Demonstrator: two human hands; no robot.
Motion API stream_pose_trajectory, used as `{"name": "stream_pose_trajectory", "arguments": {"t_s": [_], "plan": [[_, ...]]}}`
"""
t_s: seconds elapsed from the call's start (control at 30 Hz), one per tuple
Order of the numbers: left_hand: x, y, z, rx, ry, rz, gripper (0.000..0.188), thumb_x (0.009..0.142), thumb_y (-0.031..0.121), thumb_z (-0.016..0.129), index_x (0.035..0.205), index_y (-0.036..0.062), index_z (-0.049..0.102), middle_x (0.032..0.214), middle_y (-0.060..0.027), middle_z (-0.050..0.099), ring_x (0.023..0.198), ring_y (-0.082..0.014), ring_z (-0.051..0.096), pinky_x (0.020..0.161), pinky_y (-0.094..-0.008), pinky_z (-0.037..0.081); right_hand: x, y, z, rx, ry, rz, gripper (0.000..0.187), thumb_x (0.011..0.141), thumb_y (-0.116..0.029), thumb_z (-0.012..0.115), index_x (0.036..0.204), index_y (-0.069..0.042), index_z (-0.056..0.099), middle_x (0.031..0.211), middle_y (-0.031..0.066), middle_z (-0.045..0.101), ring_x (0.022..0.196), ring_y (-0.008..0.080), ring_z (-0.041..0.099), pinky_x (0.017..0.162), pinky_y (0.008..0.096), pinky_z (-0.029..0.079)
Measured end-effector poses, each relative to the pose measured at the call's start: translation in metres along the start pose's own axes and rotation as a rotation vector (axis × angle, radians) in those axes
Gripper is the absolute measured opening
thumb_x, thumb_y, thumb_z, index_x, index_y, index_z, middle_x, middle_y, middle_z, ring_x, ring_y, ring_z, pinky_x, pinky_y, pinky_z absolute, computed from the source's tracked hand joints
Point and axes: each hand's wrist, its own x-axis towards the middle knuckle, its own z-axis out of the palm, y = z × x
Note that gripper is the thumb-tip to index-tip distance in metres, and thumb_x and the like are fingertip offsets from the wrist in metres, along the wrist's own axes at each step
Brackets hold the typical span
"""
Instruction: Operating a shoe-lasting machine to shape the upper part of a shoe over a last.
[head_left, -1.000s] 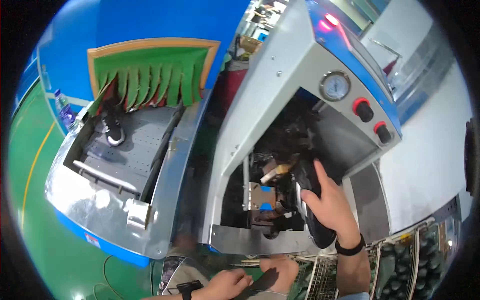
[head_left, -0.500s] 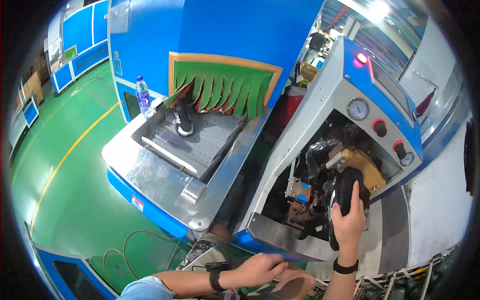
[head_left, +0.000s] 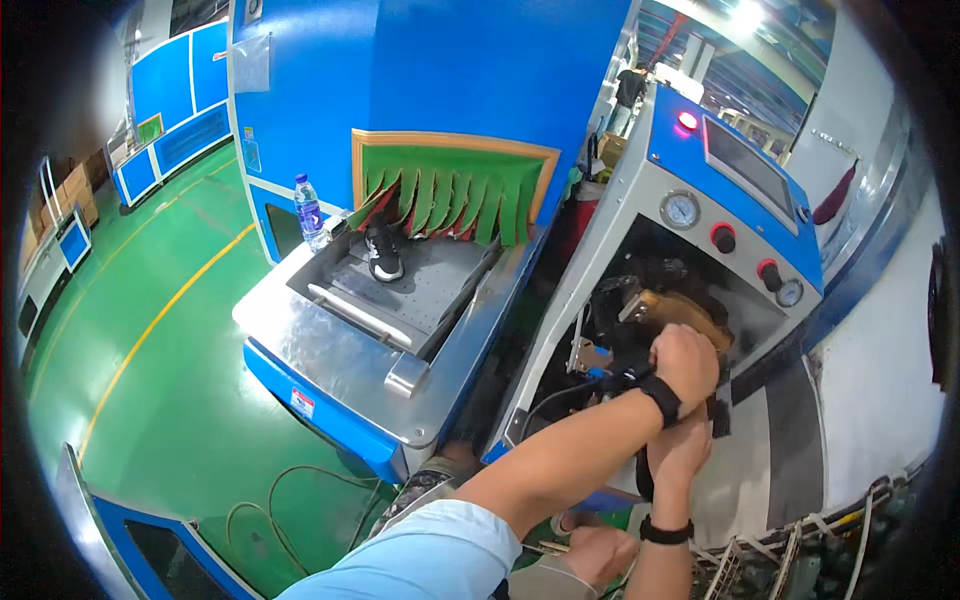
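Mostly hidden behind my hands, a black shoe [head_left: 645, 474] is held low in the opening of the grey-and-blue machine [head_left: 560, 345]. My right hand [head_left: 680, 445] is closed round it from below. Crossing above, my left hand [head_left: 687, 362] is curled at the shoe's upper part, just below a tan curved pad [head_left: 682, 312] inside the machine. Its fingertips are out of sight, so what they grip cannot be made out. Beside the left wristband is a small black piece [head_left: 628, 378].
A black-and-white shoe [head_left: 384, 252] stands on the grey conveyor bed [head_left: 430, 272], before green strip curtains [head_left: 450, 190]. On the metal frame's corner stands a water bottle [head_left: 309, 212]. The right machine carries pressure gauges [head_left: 681, 209], red-ringed knobs [head_left: 723, 238] and a screen [head_left: 748, 165].
My left hand has come up from the lower middle, across my right arm, to the shoe in the machine. My right hand, still on the shoe, sits slightly lower. The view has shifted a little.
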Motion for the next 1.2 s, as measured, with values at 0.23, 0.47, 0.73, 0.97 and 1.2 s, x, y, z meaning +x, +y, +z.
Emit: {"name": "stream_pose_trajectory", "arguments": {"t_s": [0.23, 0.47, 0.73, 0.97, 1.2], "plan": [[-0.035, 0.014, 0.009, 0.026, 0.402, 0.020, 0.018, 0.086, 0.021, 0.061, 0.091, 0.0050, 0.066, 0.089, -0.0150, 0.062, 0.083, -0.0331, 0.063, 0.060, -0.0396, 0.056, -0.010, 0.030, 0.015, 0.079, 0.268, -0.248, 0.043, 0.080, -0.024, 0.077, 0.108, 0.003, 0.061, 0.094, 0.0200, 0.068, 0.090, 0.0422, 0.065, 0.075, 0.0473, 0.051], [-0.128, 0.003, -0.036, -0.145, 0.311, -0.029, 0.029, 0.083, 0.026, 0.068, 0.094, 0.0038, 0.055, 0.094, -0.0164, 0.055, 0.087, -0.0371, 0.062, 0.063, -0.0464, 0.056, -0.083, 0.014, -0.009, -0.119, 0.349, -0.402, 0.059, 0.087, -0.025, 0.075, 0.132, 0.006, 0.055, 0.119, 0.0257, 0.067, 0.108, 0.0388, 0.067, 0.090, 0.0460, 0.054], [-0.243, -0.058, 0.014, -1.997, -0.702, -0.753, 0.073, 0.100, 0.062, 0.046, 0.142, 0.0016, 0.046, 0.131, -0.0179, 0.061, 0.115, -0.0212, 0.063, 0.092, -0.0390, 0.054, -0.174, 0.061, -0.082, -0.009, -0.320, -0.609, 0.064, 0.085, -0.046, 0.075, 0.110, 0.011, 0.063, 0.114, 0.0267, 0.065, 0.097, 0.0412, 0.068, 0.080, 0.0471, 0.057], [-0.277, -0.095, -0.006, -1.220, -0.788, -0.640, 0.037, 0.099, 0.036, 0.061, 0.114, 0.0017, 0.066, 0.103, -0.0066, 0.069, 0.091, -0.0177, 0.063, 0.083, -0.0323, 0.051, -0.084, 0.027, -0.032, 1.303, -0.259, 0.372, 0.045, 0.099, -0.025, 0.062, 0.130, 0.007, 0.053, 0.114, 0.0188, 0.066, 0.099, 0.0316, 0.069, 0.085, 0.0408, 0.056], [-0.292, -0.108, -0.024, -0.991, -0.601, -0.396, 0.045, 0.096, 0.045, 0.062, 0.096, -0.0004, 0.064, 0.076, -0.0144, 0.063, 0.070, -0.0242, 0.061, 0.071, -0.0351, 0.050, -0.029, 0.019, -0.030, 1.512, -0.349, 0.470, 0.039, 0.099, -0.020, 0.060, 0.127, 0.006, 0.055, 0.108, 0.0174, 0.068, 0.090, 0.0283, 0.070, 0.075, 0.0368, 0.058]]}}
